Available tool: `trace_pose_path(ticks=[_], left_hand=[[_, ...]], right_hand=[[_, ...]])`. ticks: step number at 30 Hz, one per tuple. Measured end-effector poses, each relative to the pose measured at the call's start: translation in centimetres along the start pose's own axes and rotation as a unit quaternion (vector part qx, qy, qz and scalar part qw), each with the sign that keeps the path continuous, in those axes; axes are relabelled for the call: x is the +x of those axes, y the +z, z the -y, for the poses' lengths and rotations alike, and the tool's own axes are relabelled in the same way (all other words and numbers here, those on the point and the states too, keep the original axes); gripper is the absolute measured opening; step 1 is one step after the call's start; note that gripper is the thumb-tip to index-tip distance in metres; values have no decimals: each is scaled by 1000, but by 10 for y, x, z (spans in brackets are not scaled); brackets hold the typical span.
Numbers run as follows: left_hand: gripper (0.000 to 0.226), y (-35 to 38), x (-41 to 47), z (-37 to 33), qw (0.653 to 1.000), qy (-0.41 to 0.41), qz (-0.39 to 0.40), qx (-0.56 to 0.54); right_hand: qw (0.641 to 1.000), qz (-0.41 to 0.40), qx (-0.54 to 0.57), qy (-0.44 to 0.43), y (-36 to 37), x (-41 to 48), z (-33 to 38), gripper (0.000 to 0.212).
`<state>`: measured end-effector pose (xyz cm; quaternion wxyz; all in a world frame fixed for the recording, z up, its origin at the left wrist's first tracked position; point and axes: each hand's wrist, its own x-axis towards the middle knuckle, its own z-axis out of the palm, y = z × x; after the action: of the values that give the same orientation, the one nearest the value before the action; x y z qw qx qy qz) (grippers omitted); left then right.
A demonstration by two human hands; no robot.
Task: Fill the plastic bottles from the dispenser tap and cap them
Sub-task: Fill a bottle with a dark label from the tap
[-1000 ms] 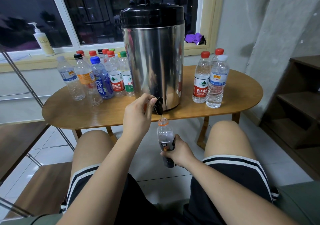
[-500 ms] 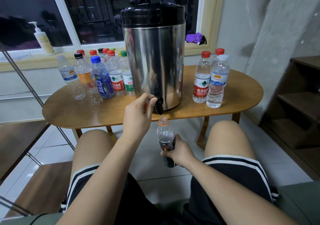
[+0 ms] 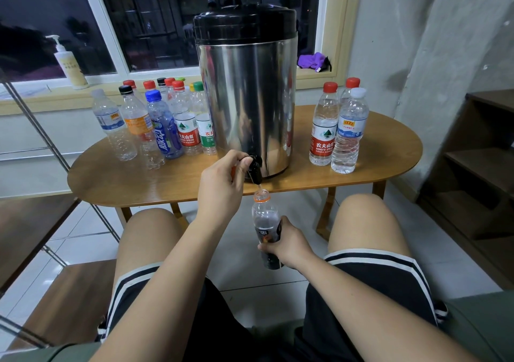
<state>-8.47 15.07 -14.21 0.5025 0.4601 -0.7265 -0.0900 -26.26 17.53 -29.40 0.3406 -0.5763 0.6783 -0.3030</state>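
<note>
Dispenser [image 3: 246, 97] sits mid-table [image 3: 139, 183], its tap [image 3: 255, 168] overhanging the front edge. Bottle cluster [image 3: 164, 128] on its left, three bottles [image 3: 322, 133] on its right, open bottle [image 3: 265, 222] right beneath the tap.

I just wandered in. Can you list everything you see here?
Dispenser: one, steel with black lid, table centre.
Tap: one, black, dispenser's front base.
Left bottles: about ten, mixed caps, beside dispenser.
Right bottles: three, two red caps, one white.
Open bottle: one, dark label, under tap.
Table: one, wooden, oval.
Pump bottle: one, cream, windowsill.
Cloth: one, purple, windowsill.
Shelf: one, dark wood, right.
Left hand: pinches tap.
Right hand: grips open bottle.
</note>
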Motion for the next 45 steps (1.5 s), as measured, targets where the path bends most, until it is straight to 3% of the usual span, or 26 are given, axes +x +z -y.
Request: trace_pose_path(ticks=[45], left_hand=[[20,1,1,1,1000,-1,-8,-2]], right_hand=[[1000,-5,0,3,1,3,-2,60]])
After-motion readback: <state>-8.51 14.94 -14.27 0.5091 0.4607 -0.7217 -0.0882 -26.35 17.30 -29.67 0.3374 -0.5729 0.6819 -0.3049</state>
